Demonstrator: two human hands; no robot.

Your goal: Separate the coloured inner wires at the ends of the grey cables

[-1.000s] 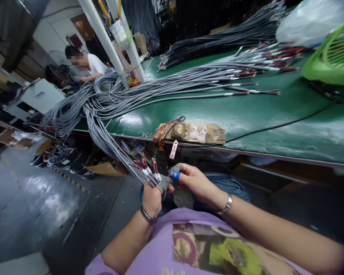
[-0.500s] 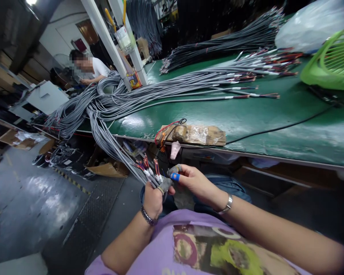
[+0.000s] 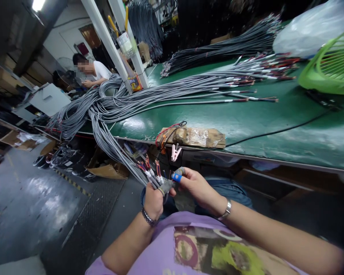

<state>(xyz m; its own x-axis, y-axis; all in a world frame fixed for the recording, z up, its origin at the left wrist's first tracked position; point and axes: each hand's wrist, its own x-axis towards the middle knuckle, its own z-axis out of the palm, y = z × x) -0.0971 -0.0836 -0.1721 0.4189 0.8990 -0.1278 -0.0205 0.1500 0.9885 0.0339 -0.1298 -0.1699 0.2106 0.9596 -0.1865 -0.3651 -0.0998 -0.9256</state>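
Observation:
My left hand [image 3: 154,200] is closed round a bundle of grey cables [image 3: 114,151] that hangs off the green table's edge. Their stripped ends [image 3: 150,168], white sleeves with red and blue wires, stick up above my fist. My right hand [image 3: 195,186] is right beside it, thumb and forefinger pinched at the cable ends. Those fingertips wear grey cots and a blue band [image 3: 176,177]. What they pinch is too small to make out.
The green table [image 3: 246,118] carries long spreads of grey cables [image 3: 189,82], a taped wooden block [image 3: 196,136] with red wires and a pink clip [image 3: 175,151], a black cord and a green basket [image 3: 331,63]. Another person [image 3: 93,70] works at the far left. Boxes lie on the floor.
The pink clip under the block has swung. My hands sit slightly lower in view and keep the same grip on the cable ends.

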